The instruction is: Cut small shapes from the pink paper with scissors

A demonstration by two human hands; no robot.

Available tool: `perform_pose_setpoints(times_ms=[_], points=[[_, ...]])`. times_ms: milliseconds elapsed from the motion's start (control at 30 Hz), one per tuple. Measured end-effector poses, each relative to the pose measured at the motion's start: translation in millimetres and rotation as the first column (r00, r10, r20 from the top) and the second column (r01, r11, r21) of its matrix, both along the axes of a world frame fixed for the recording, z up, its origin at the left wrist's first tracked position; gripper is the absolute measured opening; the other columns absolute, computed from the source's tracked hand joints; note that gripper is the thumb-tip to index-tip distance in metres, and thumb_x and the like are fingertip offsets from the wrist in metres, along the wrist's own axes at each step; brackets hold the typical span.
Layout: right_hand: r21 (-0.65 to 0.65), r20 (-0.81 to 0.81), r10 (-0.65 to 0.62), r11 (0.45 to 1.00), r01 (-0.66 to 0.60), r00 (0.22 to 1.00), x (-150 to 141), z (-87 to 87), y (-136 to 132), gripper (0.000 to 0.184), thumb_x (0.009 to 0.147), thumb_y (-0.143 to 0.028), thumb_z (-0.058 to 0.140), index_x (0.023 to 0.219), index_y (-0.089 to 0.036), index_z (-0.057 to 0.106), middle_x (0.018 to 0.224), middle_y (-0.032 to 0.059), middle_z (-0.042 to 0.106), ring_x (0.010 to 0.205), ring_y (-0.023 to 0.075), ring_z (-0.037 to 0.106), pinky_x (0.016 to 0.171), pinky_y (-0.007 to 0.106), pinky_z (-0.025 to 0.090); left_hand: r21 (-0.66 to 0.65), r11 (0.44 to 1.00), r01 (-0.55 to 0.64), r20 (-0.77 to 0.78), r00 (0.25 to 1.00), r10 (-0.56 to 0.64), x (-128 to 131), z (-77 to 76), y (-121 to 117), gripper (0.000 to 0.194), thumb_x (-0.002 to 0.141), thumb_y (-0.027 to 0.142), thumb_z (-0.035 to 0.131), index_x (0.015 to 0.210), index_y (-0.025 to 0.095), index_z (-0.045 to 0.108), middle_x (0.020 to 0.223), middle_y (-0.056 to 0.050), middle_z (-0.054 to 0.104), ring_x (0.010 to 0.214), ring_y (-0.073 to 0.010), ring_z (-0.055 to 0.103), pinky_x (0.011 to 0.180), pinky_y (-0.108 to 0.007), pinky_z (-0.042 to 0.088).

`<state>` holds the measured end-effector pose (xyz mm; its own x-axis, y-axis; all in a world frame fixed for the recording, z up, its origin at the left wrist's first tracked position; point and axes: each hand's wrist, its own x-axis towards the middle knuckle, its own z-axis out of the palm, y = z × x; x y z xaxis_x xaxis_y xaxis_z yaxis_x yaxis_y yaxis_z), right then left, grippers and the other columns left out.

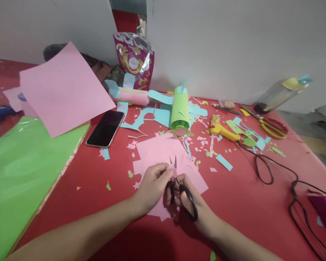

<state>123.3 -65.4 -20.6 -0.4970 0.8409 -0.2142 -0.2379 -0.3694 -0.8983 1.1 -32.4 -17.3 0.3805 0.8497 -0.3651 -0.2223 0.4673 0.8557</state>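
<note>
My right hand [194, 197] grips a pair of black-handled scissors [188, 203], fingers through the loops. The slim blades point away from me and stand slightly apart. Close by, my left hand [154, 183] pinches a small piece of pink paper [171, 168] right at the blades. Under both hands lie overlapping pink paper sheets [149, 148] with bits cut from them. Just beyond stands a green paper tube [180, 107] with blue paper strips on it. A pink paper tube [133, 96] with blue parts lies to its left.
A phone [105, 128] and a green sheet pack [29, 174] lie left, near a large pink sheet [66, 90]. A yellow glue gun [224, 131] with a black cord, larger scissors [271, 127] and a bottle [281, 94] are right. A snack bag [136, 61] stands behind. Scraps litter the red table.
</note>
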Motion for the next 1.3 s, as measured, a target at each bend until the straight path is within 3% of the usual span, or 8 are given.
perform_pose_setpoints(times_ms=[233, 467, 700, 1300], points=[[0.043, 0.13, -0.03, 0.999, 0.024, 0.991, -2.0, 6.9, -1.9, 0.036, 0.075, -0.056, 0.04, 0.077, -0.022, 0.027, 0.063, -0.0053, 0.038, 0.044, 0.0063, 0.034, 0.044, 0.022, 0.031, 0.114, 0.993, -0.019, -0.085, 0.996, 0.029, 0.1, 1.3, 1.0, 0.028, 0.079, 0.027, 0.041, 0.053, 0.017, 0.037, 0.034, 0.007, 0.044, 0.026, -0.0062, 0.041, 0.035, -0.018, 0.031], [0.064, 0.192, -0.044, 0.997, 0.032, 0.98, -3.0, 7.2, -6.2, 0.036, 0.075, -0.057, 0.037, 0.078, -0.023, 0.024, 0.066, -0.0043, 0.038, 0.047, 0.007, 0.035, 0.044, 0.022, 0.032, 0.116, 0.993, 0.029, -0.115, 0.993, -0.015, -1.4, 1.1, -1.3, 0.027, 0.08, 0.028, 0.039, 0.056, 0.018, 0.037, 0.033, 0.008, 0.04, 0.03, -0.0073, 0.042, 0.038, -0.019, 0.034], [0.096, 0.235, -0.024, 0.995, 0.002, 0.972, 0.0, 6.9, -8.4, 0.036, 0.076, -0.057, 0.035, 0.083, -0.022, 0.029, 0.075, -0.001, 0.04, 0.05, 0.0068, 0.036, 0.047, 0.023, 0.036, 0.206, 0.975, 0.082, -0.243, 0.97, -0.03, -2.5, 7.8, 0.9, 0.029, 0.079, 0.028, 0.037, 0.053, 0.017, 0.036, 0.033, 0.007, 0.037, 0.033, -0.0064, 0.039, 0.042, -0.019, 0.034], [0.16, 0.307, -0.039, 0.987, -0.011, 0.951, -1.2, 10.4, -8.4, 0.037, 0.076, -0.058, 0.032, 0.08, -0.021, 0.028, 0.07, -0.0027, 0.039, 0.051, 0.0074, 0.03, 0.048, 0.023, 0.03, 0.218, 0.972, 0.092, -0.252, 0.967, -0.035, -3.6, 8.8, -0.7, 0.028, 0.078, 0.028, 0.036, 0.052, 0.018, 0.037, 0.035, 0.006, 0.04, 0.035, -0.0076, 0.042, 0.043, -0.02, 0.036]])
